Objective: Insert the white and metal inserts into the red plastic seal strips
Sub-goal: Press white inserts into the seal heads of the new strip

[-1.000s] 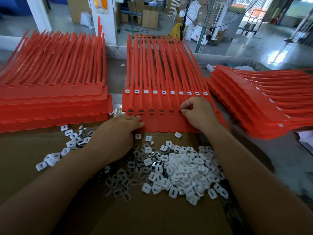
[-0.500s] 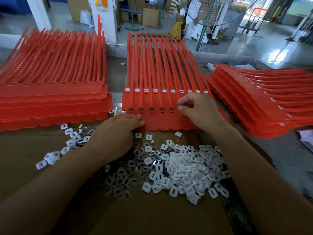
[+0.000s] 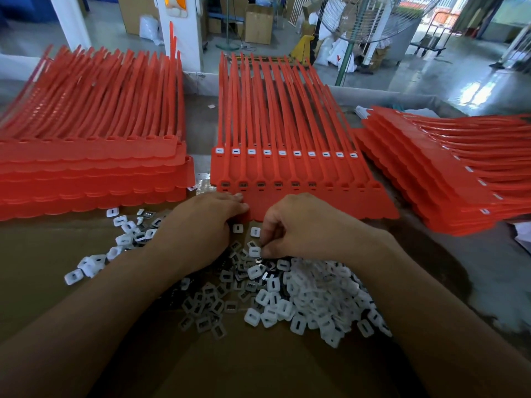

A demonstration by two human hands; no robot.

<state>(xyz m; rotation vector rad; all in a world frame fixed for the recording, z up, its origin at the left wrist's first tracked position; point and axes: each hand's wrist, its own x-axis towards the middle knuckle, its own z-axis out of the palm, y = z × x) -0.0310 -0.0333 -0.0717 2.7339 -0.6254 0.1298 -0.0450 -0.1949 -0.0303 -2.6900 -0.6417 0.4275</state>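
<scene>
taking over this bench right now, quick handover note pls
Left hand holds the near edge of the middle strip sheet.
Right hand has its fingers curled into the insert pile; whether one is pinched is unclear.
Done: the six sockets from the left hold metal inserts.
Left: four empty sockets on that sheet's right, then the left stack, which shows no inserts. The right stack shows white ones fitted.

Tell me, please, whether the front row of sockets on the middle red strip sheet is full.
Partly full: the six left sockets hold metal inserts, while the four right sockets show bare red.
</scene>
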